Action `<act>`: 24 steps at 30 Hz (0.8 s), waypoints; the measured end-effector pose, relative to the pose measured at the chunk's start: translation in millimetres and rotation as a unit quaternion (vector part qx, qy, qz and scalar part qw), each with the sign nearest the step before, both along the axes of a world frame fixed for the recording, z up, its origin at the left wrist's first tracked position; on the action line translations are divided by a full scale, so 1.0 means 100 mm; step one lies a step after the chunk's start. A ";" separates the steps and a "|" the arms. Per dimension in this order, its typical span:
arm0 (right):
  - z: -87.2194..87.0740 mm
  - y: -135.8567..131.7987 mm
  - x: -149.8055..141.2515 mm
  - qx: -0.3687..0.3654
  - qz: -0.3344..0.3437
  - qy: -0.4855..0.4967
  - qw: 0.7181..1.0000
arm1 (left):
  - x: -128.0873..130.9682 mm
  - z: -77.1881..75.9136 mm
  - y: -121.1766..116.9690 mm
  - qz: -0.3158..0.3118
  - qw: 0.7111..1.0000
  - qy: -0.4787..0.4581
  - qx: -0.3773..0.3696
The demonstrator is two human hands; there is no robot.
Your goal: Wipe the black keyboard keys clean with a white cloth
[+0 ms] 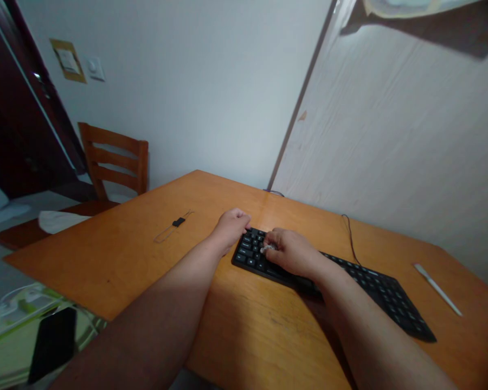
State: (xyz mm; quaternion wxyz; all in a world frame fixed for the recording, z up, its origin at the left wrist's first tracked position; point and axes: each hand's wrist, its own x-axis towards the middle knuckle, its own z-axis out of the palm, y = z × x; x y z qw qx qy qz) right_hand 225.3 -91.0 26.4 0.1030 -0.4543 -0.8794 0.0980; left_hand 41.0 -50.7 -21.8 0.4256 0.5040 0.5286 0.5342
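your forearms (158, 319) reach over the table (117, 260) toward the keyboard (380, 287), flat beneath yr r arm. l hand (230, 230) curls at its far-left corner, can't tell how firmly; r hand (290, 252) has fingers nearly closed on a small pale wad (269, 248) at the keys. push too hard w/ r & it might skid if l's loose; wad could shed bits btwn keys.

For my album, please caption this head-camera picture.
Left hand at one end of a black keyboard, right hand holding a whitish wad at its keys.
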 end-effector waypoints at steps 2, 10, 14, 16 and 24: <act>0.00 -0.01 -0.01 0.002 -0.003 0.001 1.000 | 0.00 -0.01 0.00 -0.002 1.000 0.005 0.005; 0.04 -0.07 -0.08 0.012 -0.007 -0.023 1.000 | -0.01 -0.01 0.01 -0.007 1.000 0.020 0.013; 0.04 -0.06 -0.08 0.022 -0.018 -0.027 0.999 | -0.01 -0.02 0.02 -0.008 0.999 0.026 0.017; 0.05 -0.06 -0.08 0.026 -0.019 -0.038 0.999 | -0.01 -0.02 0.02 -0.007 0.999 0.032 0.016; 0.07 -0.06 -0.07 0.012 -0.020 -0.032 0.999 | -0.01 -0.03 0.03 -0.007 0.999 0.037 0.014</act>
